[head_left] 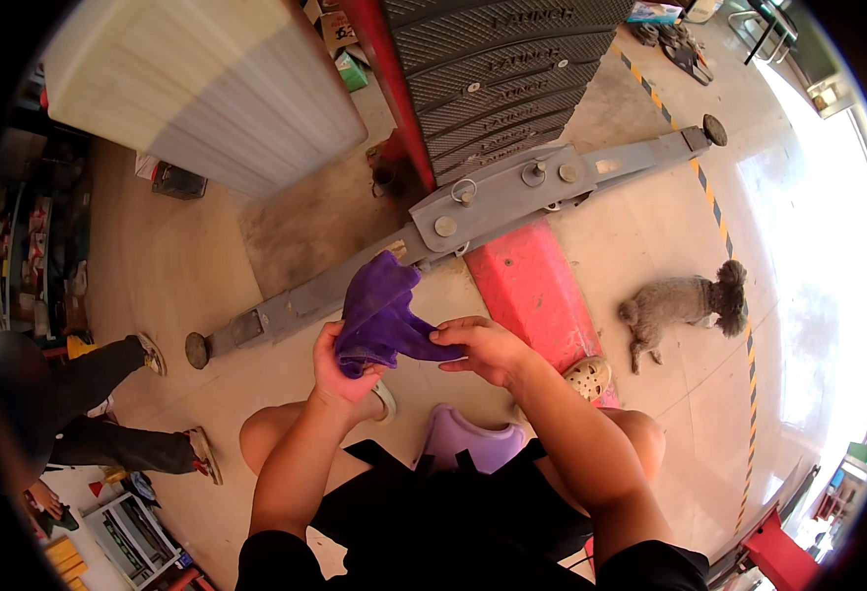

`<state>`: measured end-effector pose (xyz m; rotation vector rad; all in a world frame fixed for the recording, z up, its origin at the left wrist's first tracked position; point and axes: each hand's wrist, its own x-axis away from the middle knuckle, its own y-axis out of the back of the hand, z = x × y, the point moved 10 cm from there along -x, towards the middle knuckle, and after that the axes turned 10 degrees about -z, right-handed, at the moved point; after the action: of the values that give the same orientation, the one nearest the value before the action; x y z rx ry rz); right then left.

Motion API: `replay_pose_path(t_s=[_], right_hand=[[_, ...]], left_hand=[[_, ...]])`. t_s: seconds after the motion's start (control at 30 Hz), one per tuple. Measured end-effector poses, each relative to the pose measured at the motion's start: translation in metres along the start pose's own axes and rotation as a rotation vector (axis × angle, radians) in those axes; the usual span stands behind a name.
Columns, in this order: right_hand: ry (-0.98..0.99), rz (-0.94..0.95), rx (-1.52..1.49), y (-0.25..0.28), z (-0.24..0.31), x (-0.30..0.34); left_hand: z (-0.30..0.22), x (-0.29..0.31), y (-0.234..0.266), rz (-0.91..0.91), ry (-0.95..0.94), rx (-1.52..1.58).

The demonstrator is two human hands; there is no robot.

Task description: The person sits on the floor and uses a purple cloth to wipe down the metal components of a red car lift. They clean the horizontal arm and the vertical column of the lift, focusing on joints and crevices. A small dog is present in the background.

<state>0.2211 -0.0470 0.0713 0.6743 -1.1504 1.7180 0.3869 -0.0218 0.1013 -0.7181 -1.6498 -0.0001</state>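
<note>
A crumpled purple cloth [379,307] hangs between my two hands, above the floor and in front of a grey steel lift arm [325,279]. My left hand [340,374] is closed around the cloth's lower left part, thumb up along its edge. A narrow, stretched end of the cloth is pinched between the thumb and fingers of my right hand [488,347]. Part of the cloth rests over my left palm, and its folds hide what is beneath. Below the hands, between my knees, is a light purple plastic seat or tub [468,438].
Ahead stands a lift post with black ribbed panels [493,89]; its red base plate [532,281] runs toward me. A grey curly-haired dog [675,305] lies at right beside striped floor tape [714,202]. Another person's legs [123,394] are at left. A pale cabinet [217,89] stands far left.
</note>
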Motion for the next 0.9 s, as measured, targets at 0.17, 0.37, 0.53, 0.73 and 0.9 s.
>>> replay_pose_path(t_s=[0.17,0.37,0.53,0.73,0.9], right_hand=[[0.159,-0.038,-0.223,-0.003,0.001,-0.003],[0.19,-0.199,-0.099,0.02,-0.019,-0.043],[0.193,-0.327,-0.037,0.027,-0.05,-0.111],[0.439,-0.421,0.091,0.044,-0.038,-0.215],[0.901,-0.448,1.136,-0.025,-0.004,-0.222]], left_hand=[[0.006,-0.037,0.055,0.015,0.019,-0.096],[0.068,-0.094,0.089,0.014,0.083,-0.104],[0.1,-0.149,0.114,-0.084,0.124,0.057],[0.1,-0.201,0.096,0.015,0.059,0.209],[0.079,-0.235,0.104,-0.029,0.034,0.247]])
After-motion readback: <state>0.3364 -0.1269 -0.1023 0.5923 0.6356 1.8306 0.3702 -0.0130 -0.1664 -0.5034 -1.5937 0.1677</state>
